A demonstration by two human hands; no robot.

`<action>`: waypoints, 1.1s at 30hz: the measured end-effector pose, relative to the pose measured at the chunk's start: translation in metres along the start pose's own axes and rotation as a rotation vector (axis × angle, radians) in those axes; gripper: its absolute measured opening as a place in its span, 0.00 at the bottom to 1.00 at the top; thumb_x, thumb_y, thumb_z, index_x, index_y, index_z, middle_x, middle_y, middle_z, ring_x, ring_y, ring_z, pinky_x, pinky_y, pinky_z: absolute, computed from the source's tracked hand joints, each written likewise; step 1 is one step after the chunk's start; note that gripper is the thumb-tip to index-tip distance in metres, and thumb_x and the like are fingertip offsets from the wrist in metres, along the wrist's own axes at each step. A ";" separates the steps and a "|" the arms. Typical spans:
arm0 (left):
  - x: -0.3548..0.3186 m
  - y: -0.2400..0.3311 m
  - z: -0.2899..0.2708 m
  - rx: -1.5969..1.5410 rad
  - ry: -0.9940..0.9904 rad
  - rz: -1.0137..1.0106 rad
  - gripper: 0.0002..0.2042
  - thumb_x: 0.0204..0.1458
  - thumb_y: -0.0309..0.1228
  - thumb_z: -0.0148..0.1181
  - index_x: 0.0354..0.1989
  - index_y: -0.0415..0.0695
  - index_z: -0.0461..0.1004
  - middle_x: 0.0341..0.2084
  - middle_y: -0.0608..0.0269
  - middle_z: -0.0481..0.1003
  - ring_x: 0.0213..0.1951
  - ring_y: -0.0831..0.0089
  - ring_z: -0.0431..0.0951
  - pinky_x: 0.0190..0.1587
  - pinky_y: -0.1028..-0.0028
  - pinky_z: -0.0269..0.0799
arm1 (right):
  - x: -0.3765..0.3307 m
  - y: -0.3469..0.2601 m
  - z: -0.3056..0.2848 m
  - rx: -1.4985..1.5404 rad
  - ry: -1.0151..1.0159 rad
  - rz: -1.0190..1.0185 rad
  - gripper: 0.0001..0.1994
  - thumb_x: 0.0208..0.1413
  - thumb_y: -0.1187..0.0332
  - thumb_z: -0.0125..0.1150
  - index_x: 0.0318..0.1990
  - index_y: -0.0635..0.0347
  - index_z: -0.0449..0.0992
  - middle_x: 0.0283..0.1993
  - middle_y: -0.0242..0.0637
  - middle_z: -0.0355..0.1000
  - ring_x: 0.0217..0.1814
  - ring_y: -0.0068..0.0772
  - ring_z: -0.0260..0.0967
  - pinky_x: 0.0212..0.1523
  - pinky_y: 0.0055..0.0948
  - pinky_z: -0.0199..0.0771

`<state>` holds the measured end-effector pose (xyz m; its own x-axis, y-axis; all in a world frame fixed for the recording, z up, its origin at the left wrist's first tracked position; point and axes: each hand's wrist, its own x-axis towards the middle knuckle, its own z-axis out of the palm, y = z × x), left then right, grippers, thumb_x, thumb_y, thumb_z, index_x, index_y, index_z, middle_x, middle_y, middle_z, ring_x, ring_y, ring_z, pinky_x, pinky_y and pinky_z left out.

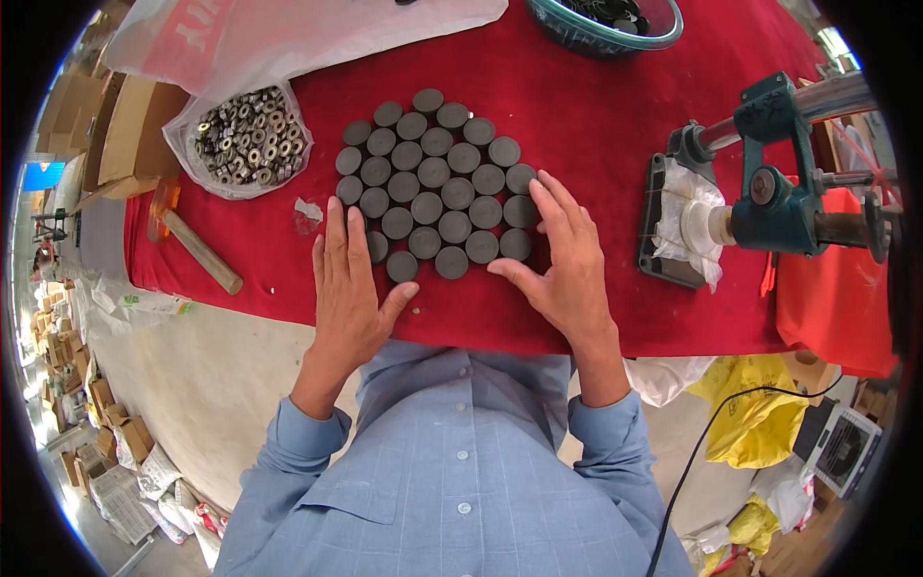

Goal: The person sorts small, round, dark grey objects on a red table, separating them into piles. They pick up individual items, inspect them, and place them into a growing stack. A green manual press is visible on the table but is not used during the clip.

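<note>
Many dark grey round discs [427, 208] lie flat in a close cluster on the red tablecloth [577, 106]. At the cluster's left edge rests my left hand [348, 279], its fingers stretched out and thumb spread, beside the outer discs. My right hand [569, 260] is on the opposite side, fingers extended, the thumb by the lower right discs and the fingertips at the right edge. Both hands frame the cluster from the near side. Neither one has a disc in its grasp.
A clear bag of metal rings [252, 139] sits left, near a wooden-handled hammer [200, 250] and cardboard box [142, 135]. A green bench press [774, 188] stands right. Behind are a bowl of dark parts [596, 37] and a plastic sheet [317, 34].
</note>
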<state>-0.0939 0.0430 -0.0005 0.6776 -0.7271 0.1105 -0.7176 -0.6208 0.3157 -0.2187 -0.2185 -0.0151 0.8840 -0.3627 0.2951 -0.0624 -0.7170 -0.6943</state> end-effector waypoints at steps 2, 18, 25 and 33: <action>0.003 -0.004 0.005 -0.020 0.018 0.002 0.53 0.64 0.52 0.65 0.84 0.34 0.40 0.84 0.36 0.37 0.82 0.37 0.45 0.80 0.42 0.44 | 0.001 0.003 0.003 0.011 0.012 -0.004 0.51 0.42 0.58 0.87 0.74 0.66 0.67 0.77 0.52 0.65 0.66 0.56 0.73 0.64 0.48 0.76; -0.018 -0.024 0.000 -0.286 0.204 -0.046 0.37 0.69 0.41 0.62 0.80 0.35 0.56 0.80 0.41 0.55 0.79 0.43 0.56 0.79 0.51 0.54 | -0.007 -0.011 -0.026 -0.048 -0.011 0.076 0.36 0.48 0.68 0.84 0.66 0.61 0.76 0.53 0.42 0.79 0.40 0.38 0.77 0.41 0.37 0.81; -0.017 -0.019 0.001 -0.264 0.248 -0.034 0.31 0.68 0.38 0.62 0.76 0.34 0.64 0.75 0.43 0.63 0.74 0.45 0.65 0.76 0.51 0.59 | -0.007 -0.020 -0.007 -0.080 -0.004 0.068 0.21 0.52 0.71 0.80 0.54 0.57 0.83 0.42 0.35 0.78 0.36 0.34 0.76 0.40 0.35 0.76; -0.018 -0.021 0.004 -0.222 0.305 0.005 0.30 0.66 0.41 0.64 0.72 0.34 0.69 0.71 0.44 0.69 0.69 0.44 0.70 0.73 0.48 0.62 | 0.020 -0.038 -0.023 -0.139 0.033 0.006 0.17 0.55 0.76 0.75 0.52 0.60 0.83 0.48 0.42 0.79 0.39 0.37 0.80 0.42 0.35 0.80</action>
<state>-0.0914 0.0682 -0.0133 0.7148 -0.5885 0.3779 -0.6916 -0.5143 0.5072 -0.2094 -0.2126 0.0325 0.8678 -0.3849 0.3144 -0.1329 -0.7893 -0.5994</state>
